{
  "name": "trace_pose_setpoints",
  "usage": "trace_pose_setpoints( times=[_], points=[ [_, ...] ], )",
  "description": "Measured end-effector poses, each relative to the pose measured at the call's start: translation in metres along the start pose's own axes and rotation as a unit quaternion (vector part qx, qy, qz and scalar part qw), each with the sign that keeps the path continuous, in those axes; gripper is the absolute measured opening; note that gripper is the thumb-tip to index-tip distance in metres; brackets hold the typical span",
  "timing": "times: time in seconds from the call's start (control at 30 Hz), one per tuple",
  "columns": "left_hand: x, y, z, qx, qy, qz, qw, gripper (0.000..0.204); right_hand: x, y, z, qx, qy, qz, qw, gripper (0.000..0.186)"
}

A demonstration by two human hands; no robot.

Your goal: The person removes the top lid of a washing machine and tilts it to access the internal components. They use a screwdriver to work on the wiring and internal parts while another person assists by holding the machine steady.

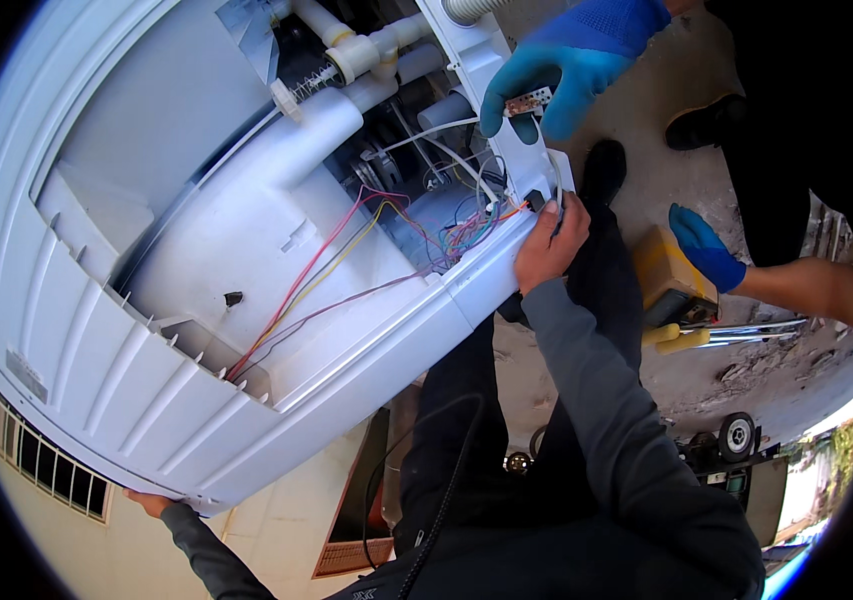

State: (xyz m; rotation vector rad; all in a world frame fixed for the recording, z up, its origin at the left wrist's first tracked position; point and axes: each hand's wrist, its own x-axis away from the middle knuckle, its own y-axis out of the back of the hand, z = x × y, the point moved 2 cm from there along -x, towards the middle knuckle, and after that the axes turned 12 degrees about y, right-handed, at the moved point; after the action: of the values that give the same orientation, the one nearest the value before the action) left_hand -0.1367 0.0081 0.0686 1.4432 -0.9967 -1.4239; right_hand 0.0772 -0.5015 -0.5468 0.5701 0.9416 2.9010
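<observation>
A white washing machine body lies tilted across the left side, its underside or back open. My left hand is closed at its lower left edge; most of the fingers are hidden. My right hand wraps round the corner of the casing, beside a grey cable; whether it also pinches the cable is unclear. Thin coloured wires bunch up just left of this hand. Above it, a co-worker's blue-gloved hand holds a small perforated metal piece.
White drain pipes and a spring valve show inside the machine. At right, the co-worker's other gloved hand is by a cardboard box. Yellow-handled tools lie near it. A wheeled object stands lower right.
</observation>
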Motion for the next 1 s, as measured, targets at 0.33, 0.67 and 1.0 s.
trace_pose_setpoints(
  times=[0.33,0.67,1.0],
  points=[
    [-0.007,0.013,0.018,0.101,0.165,0.025,0.981,0.076,-0.001,-0.003,-0.001,0.004,-0.010,0.019,1.000,0.043],
    [-0.002,0.012,0.015,0.159,0.179,0.020,0.971,0.078,-0.003,-0.002,-0.003,0.016,-0.006,0.035,0.999,0.047],
    [0.033,-0.003,-0.013,0.115,0.149,-0.038,0.981,0.071,-0.003,0.001,-0.001,0.010,-0.008,0.042,0.999,0.047]
  ],
)
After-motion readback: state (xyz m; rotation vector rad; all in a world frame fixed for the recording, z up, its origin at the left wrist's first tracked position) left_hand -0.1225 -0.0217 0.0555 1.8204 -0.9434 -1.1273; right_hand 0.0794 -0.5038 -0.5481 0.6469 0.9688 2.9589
